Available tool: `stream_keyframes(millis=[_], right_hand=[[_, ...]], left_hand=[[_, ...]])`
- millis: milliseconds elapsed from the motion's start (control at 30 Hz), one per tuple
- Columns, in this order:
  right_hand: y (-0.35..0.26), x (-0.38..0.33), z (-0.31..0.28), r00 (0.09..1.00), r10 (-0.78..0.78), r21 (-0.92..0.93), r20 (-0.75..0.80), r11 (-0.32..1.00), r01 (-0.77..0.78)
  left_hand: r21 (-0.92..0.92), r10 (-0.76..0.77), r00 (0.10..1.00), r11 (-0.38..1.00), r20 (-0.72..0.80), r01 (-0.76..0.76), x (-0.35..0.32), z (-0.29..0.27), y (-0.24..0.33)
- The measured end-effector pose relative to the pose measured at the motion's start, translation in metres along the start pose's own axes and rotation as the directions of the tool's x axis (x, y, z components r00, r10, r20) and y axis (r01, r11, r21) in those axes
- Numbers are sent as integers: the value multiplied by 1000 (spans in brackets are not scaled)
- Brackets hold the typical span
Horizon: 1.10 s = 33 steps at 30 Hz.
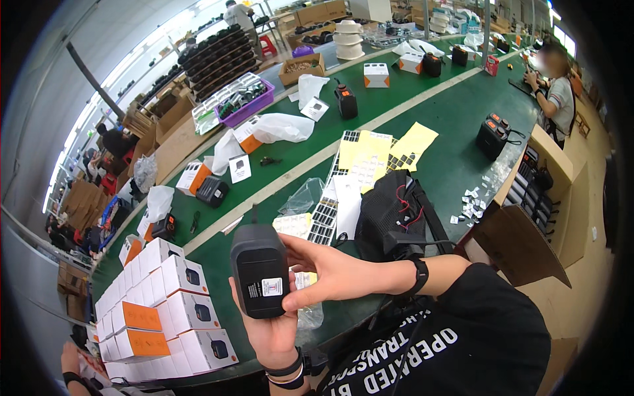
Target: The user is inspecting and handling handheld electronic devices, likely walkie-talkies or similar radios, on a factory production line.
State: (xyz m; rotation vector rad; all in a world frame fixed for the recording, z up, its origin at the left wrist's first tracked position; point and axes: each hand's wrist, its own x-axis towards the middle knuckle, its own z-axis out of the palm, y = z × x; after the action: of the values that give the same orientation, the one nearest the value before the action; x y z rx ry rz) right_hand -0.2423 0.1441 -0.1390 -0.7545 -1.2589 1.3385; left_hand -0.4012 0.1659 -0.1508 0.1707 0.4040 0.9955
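Big green bench (462, 115), pile of white boxes (188, 310) on the left, chunky black device (254, 261) held above the bench, left hand (272, 336) cupped underneath, right hand (340, 269) gripping its right side, tiny white sticker (272, 286) showing.

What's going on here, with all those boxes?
A person in a black top is holding a black, rounded, plastic-looking device over a long green tabletop. The left-hand grip supports its lower end, and the right-hand grip is on its right side, near a small white label. White-and-orange cardboard boxes are stacked at the left, and yellow paper sheets lie farther off, to the right.
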Motion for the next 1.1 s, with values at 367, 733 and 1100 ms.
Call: stream_keyframes(millis=[367,733,1100], right_hand=[[-17,-8,7,833,-554,-856,17,422,298],[-26,0,-9,971,-236,-576,-41,799,170],[36,153,-172,911,-95,-900,-401,227,-372]], left_hand=[[547,377,815,607,440,-576,-3,-4,-24],[429,383,865,755,324,-495,-3,-26,-15],[738,341,908,543,244,-401,-10,-51,13]])
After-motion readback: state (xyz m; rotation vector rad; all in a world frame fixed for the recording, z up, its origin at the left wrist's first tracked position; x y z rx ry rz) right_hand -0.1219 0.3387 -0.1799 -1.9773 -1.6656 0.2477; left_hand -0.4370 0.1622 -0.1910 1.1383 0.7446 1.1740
